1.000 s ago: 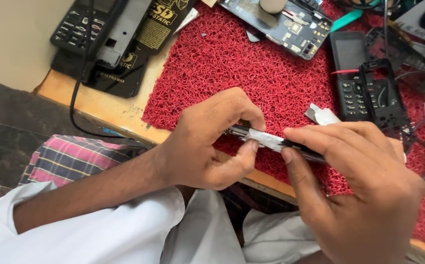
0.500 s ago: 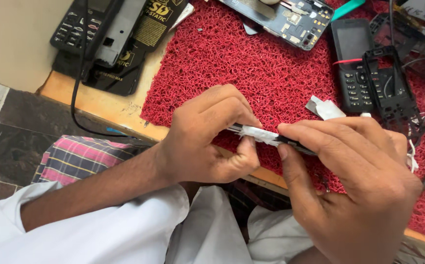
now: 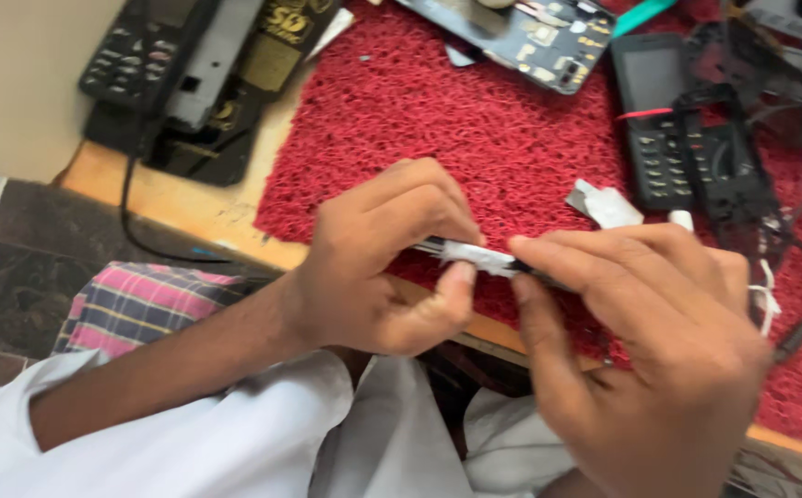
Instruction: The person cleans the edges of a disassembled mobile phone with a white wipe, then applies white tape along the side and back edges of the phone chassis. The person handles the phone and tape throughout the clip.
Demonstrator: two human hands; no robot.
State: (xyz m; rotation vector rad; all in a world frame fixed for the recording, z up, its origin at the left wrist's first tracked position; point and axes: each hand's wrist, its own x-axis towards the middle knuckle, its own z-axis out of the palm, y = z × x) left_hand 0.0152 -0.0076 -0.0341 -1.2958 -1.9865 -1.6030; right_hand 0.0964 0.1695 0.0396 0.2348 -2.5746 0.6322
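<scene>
Both hands pinch a slim dark tool (image 3: 484,258) wrapped in white tape, above the red mat (image 3: 475,138): left hand (image 3: 383,267) one end, right hand (image 3: 659,350) hiding the other.

a wooden bench (image 3: 189,207) carries a red mat (image 3: 475,138) (coarse-looped) and 1 black charger unit (image 3: 226,111).

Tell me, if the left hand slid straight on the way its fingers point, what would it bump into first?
Probably the right hand. The left hand points rightward along the thin dark tool with white wrap both hands pinch, and the right fingertips sit just beyond on that same tool.
</scene>
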